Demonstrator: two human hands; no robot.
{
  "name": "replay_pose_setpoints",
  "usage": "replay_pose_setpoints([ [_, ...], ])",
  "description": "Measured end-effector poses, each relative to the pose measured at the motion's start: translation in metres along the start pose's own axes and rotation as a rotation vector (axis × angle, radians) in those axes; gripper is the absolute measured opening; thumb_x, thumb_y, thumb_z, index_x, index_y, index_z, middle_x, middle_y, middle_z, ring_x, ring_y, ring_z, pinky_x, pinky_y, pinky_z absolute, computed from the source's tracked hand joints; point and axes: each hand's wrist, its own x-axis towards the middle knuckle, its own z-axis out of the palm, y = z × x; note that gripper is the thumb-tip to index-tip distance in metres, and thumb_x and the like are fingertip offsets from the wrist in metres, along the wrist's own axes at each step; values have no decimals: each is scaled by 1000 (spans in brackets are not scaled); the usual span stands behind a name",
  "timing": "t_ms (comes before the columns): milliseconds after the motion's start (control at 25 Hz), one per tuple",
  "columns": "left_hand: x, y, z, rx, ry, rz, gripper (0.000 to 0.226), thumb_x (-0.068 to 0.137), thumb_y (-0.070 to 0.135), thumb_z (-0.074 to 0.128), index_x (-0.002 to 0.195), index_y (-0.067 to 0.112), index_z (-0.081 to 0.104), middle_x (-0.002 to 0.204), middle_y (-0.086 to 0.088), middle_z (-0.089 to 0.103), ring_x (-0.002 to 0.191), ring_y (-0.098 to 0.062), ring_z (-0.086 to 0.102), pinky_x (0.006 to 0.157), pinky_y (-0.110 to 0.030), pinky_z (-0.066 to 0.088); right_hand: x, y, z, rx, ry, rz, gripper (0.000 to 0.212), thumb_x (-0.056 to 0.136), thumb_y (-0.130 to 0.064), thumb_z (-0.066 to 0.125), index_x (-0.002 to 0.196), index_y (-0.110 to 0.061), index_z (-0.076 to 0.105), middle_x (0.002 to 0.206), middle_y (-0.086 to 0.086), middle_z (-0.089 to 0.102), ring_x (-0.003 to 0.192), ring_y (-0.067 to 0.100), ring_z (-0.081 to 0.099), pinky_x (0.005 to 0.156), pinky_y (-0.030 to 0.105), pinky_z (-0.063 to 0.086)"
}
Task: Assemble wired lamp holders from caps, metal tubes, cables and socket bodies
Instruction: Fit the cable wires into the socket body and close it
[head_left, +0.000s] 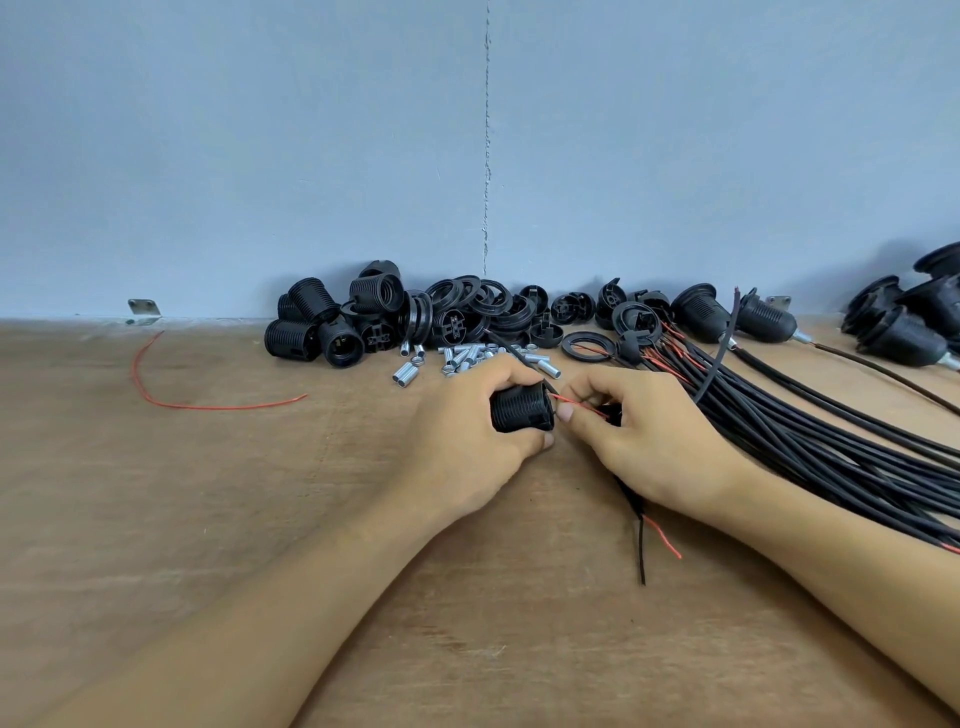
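Both hands' fingers clamp: left hand (467, 431) on socket body (521, 409), right hand (644, 441) pinching red wire (579, 406).

A: What sort of place is this?
B: A small assembly workshop. A scuffed brown wooden desk (208, 493) meets a plain blue-grey wall (260, 156), with a small metal bracket (143, 310) at the join.
A: What shows it?
B: Parts in bulk: heaped black threaded plastic socket bodies (322, 322), short silver metal tubes (467, 356), a thick bundle of black cables (831, 441), and wired black lamp holders (763, 322) on the right.
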Motion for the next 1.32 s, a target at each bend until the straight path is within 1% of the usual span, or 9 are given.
replay_pose_setpoints([
  [160, 1, 0, 1, 36, 1, 35, 39, 69, 18, 91, 97, 34, 69, 93, 18, 73, 89, 1, 66, 85, -26, 52, 0, 0, 1, -23, 1, 11, 10, 89, -15, 71, 79, -18, 70, 71, -6, 68, 70, 11, 59, 71, 26, 45],
  [320, 2, -1, 1, 5, 1, 29, 39, 70, 15, 90, 99, 31, 69, 91, 20, 73, 88, 1, 67, 84, -22, 52, 3, 2, -1, 17, -15, 41, 7, 90, -20, 71, 83, -22, 74, 74, -10, 70, 75, 2, 62, 73, 18, 45],
  [520, 4, -7, 0, -81, 4, -21, 42, 70, 12, 89, 98, 33, 66, 95, 24, 72, 92, 3, 66, 82, -13, 47, 2, 2, -3, 124, 49, 49, 7, 88, -20, 71, 85, -26, 72, 80, -11, 72, 80, 2, 65, 76, 15, 46],
  [600, 5, -9, -2, -145, -18, -46, 45, 71, 9, 88, 97, 37, 65, 98, 23, 73, 96, 3, 67, 90, -18, 48, 2, 1, -3, 152, 53, 40, 8, 90, -20, 70, 86, -26, 72, 81, -11, 71, 81, 3, 65, 77, 16, 46],
  [680, 6, -9, -3, -183, -51, -48, 49, 70, 8, 86, 97, 41, 62, 101, 21, 74, 101, -3, 68, 99, -33, 51, 3, 1, -3, 158, 37, 49, 9, 92, -19, 68, 86, -25, 71, 81, -11, 71, 80, 2, 64, 76, 17, 46],
  [800, 6, -8, -2, -195, -91, -41, 47, 66, 15, 79, 99, 43, 59, 105, 16, 74, 107, -11, 69, 103, -48, 51, 3, 1, -2, 194, 34, 84, 8, 92, -20, 67, 86, -22, 70, 76, -10, 69, 75, 1, 64, 73, 13, 44],
  [920, 6, -7, -2, -208, -104, -41, 46, 66, 16, 77, 98, 43, 58, 106, 14, 74, 107, -15, 69, 102, -51, 51, 4, 0, -1, 229, 23, 103, 8, 93, -19, 66, 85, -19, 68, 75, -8, 68, 74, 6, 64, 73, 17, 47],
  [1120, 5, -6, -2, -210, -99, -40, 45, 66, 16, 78, 96, 43, 59, 102, 15, 74, 102, -15, 70, 99, -52, 53, 2, -3, 0, 223, 22, 94, 15, 89, -17, 66, 77, -24, 66, 71, -9, 67, 68, 1, 60, 67, 11, 42],
  [1320, 4, -4, -1, -165, -45, -7, 45, 65, 18, 80, 96, 43, 60, 97, 19, 74, 98, -10, 69, 96, -49, 54, 1, -3, 1, 181, 46, 60, 15, 87, -17, 67, 74, -26, 66, 69, -11, 67, 68, 0, 60, 66, 10, 42],
])
